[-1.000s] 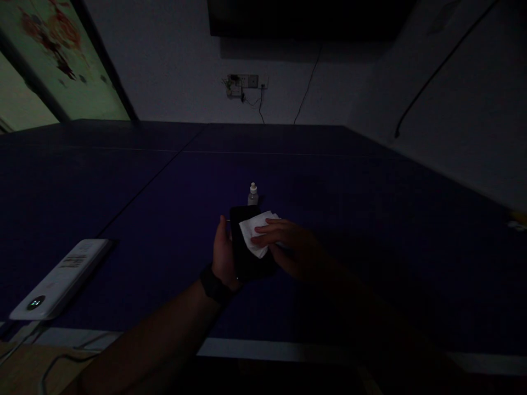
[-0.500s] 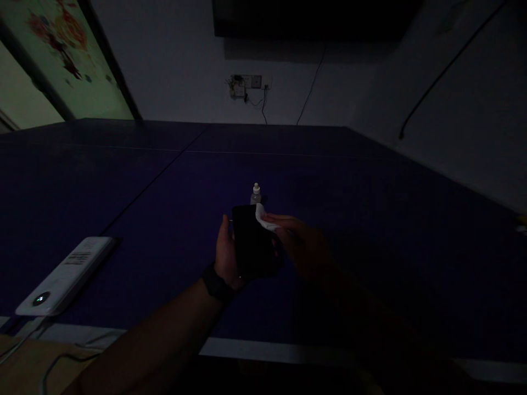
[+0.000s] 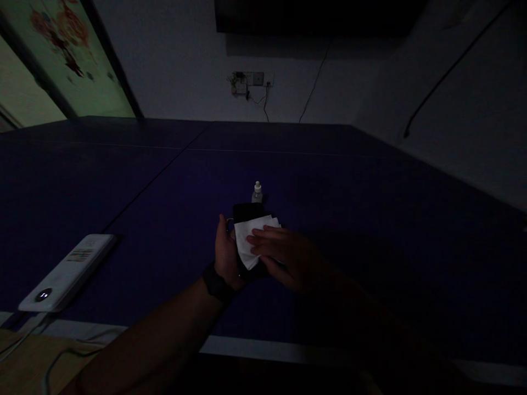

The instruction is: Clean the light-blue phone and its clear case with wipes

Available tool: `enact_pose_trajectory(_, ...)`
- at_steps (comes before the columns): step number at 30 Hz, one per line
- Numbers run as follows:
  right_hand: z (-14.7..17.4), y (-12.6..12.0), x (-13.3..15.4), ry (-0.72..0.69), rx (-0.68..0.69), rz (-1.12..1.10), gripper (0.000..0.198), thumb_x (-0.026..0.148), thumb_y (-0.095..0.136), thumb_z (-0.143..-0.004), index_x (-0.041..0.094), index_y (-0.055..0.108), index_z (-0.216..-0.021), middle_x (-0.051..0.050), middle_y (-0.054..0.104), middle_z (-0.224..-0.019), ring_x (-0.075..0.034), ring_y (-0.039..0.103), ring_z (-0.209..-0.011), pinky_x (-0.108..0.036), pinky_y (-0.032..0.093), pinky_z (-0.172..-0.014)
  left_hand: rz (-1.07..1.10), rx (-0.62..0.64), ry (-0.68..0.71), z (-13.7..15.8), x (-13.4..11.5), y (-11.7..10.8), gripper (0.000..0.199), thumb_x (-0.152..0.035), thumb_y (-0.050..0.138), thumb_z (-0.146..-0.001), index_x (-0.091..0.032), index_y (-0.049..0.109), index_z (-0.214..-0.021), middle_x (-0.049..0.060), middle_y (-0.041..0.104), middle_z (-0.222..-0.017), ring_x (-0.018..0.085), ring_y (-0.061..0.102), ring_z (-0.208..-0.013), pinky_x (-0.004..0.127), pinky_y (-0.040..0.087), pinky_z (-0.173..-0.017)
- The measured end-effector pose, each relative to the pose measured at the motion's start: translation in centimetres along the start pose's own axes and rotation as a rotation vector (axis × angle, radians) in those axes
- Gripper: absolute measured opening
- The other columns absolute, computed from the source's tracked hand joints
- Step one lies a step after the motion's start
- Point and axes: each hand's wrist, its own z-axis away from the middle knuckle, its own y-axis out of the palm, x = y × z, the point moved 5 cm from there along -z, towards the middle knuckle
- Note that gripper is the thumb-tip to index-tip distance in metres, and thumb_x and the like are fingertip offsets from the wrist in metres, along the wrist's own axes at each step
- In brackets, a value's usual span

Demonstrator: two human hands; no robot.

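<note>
My left hand (image 3: 225,255), with a dark watch on its wrist, holds a flat black phone (image 3: 247,210) from below and the side, the thumb along its left edge. A white cloth or wipe (image 3: 246,241) lies spread over most of the phone's upper face. The fingers of my right hand (image 3: 284,252) press down on this cloth, close together and nearly flat. Just beyond the phone stands a small clear dropper bottle (image 3: 257,193) with a white cap, its base hidden behind the phone. A thin light loop shows by my left thumb.
Everything is dimly lit. The dark blue table (image 3: 173,203) has a pale front edge. A white power bank (image 3: 68,271) with a lit display lies at the left, cables (image 3: 61,362) near it. Wall sockets (image 3: 253,79) and a dark screen (image 3: 313,16) are at the back.
The cloth, bunched at the phone's upper right corner before, is now spread across its face. My right hand has moved left and down over it. The left hand holds nearly still.
</note>
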Motion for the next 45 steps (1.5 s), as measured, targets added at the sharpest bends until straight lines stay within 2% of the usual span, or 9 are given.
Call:
enact_pose_trajectory(4,-0.2,0.8,1.4,-0.102,0.133,-0.129,0.026,0.011,0.059,-0.09,0.02,0.07,-0.112,-0.007,0.076,-0.123,-0.019,0.065,-0.126,-0.04,0.05,-0.112,-0.008,0.067,-0.114,0.1,0.2,-0.1,0.09,-0.081,0.033,-0.089,-0.005,0.062,-0.129,0.015,0.074,-0.088,0.025,0.072,-0.081,0.036,0.054,-0.082)
enact_pose_trajectory(10,0.0,0.1,0.8,-0.059,-0.01,-0.064,0.032,0.008,0.059,-0.088,0.021,0.068,-0.115,-0.007,0.077,-0.119,-0.019,0.069,-0.12,-0.039,0.055,-0.107,-0.027,0.04,-0.029,0.0,-0.1,-0.1,0.089,-0.077,0.029,-0.092,-0.005,0.059,-0.135,0.015,0.075,-0.095,0.024,0.071,-0.084,0.035,0.053,-0.086)
enact_pose_trajectory(16,0.1,0.7,1.2,-0.164,0.079,-0.164,0.026,0.012,0.06,-0.089,0.02,0.068,-0.112,-0.005,0.079,-0.115,-0.018,0.068,-0.122,-0.038,0.052,-0.11,-0.032,0.042,-0.145,0.3,0.5,-0.1,0.092,-0.085,0.031,-0.087,-0.006,0.068,-0.116,0.011,0.071,-0.075,0.022,0.071,-0.073,0.032,0.055,-0.076)
enact_pose_trajectory(22,0.1,0.1,0.4,-0.058,-0.016,-0.018,0.027,0.01,0.057,-0.089,0.023,0.066,-0.111,-0.005,0.078,-0.116,-0.018,0.07,-0.119,-0.038,0.056,-0.105,-0.019,0.004,-0.064,0.3,0.3,0.8,0.087,-0.077,0.022,-0.094,-0.007,0.071,-0.111,0.013,0.074,-0.084,0.021,0.072,-0.078,0.031,0.055,-0.079)
enact_pose_trajectory(26,0.2,-0.4,0.6,-0.132,-0.033,-0.092,0.025,0.01,0.057,-0.089,0.022,0.065,-0.109,-0.005,0.08,-0.108,-0.017,0.072,-0.113,-0.035,0.058,-0.101,-0.025,-0.041,-0.091,0.2,0.3,0.8,0.094,-0.081,0.023,-0.091,-0.004,0.066,-0.124,0.014,0.074,-0.089,0.024,0.071,-0.082,0.035,0.054,-0.085)
enact_pose_trajectory(30,0.5,-1.5,-0.5,-0.016,-0.155,0.076,0.023,0.01,0.058,-0.088,0.021,0.067,-0.107,-0.007,0.08,-0.103,-0.019,0.077,-0.099,-0.035,0.062,-0.091,-0.035,-0.042,-0.047,0.2,-0.1,1.0,0.09,-0.075,0.02,-0.095,-0.004,0.057,-0.138,0.017,0.074,-0.108,0.027,0.071,-0.098,0.039,0.05,-0.096)
enact_pose_trajectory(37,0.6,-1.1,0.3,-0.117,-0.068,-0.163,0.022,0.009,0.058,-0.087,0.022,0.065,-0.103,-0.003,0.081,-0.102,-0.017,0.074,-0.108,-0.035,0.059,-0.096,-0.056,-0.024,-0.037,0.3,-0.3,0.8,0.089,-0.077,0.028,-0.093,-0.006,0.059,-0.136,0.016,0.075,-0.102,0.026,0.071,-0.09,0.037,0.051,-0.087)
enact_pose_trajectory(41,0.7,-1.4,-0.7,0.004,-0.118,0.027,0.025,0.009,0.058,-0.088,0.022,0.066,-0.108,-0.007,0.079,-0.108,-0.019,0.075,-0.106,-0.037,0.06,-0.094,-0.046,-0.035,-0.004,0.3,-0.5,1.0,0.083,-0.072,0.025,-0.096,-0.008,0.059,-0.135,0.016,0.074,-0.111,0.028,0.07,-0.102,0.039,0.05,-0.092)
enact_pose_trajectory(45,0.6,-0.9,0.0,-0.128,-0.108,-0.056,0.026,0.007,0.058,-0.087,0.019,0.063,-0.11,-0.008,0.079,-0.111,-0.019,0.071,-0.116,-0.037,0.058,-0.099,-0.053,-0.018,-0.045,0.4,-0.4,1.1,0.088,-0.076,0.025,-0.094,-0.005,0.06,-0.134,0.017,0.074,-0.105,0.028,0.071,-0.095,0.038,0.051,-0.087)
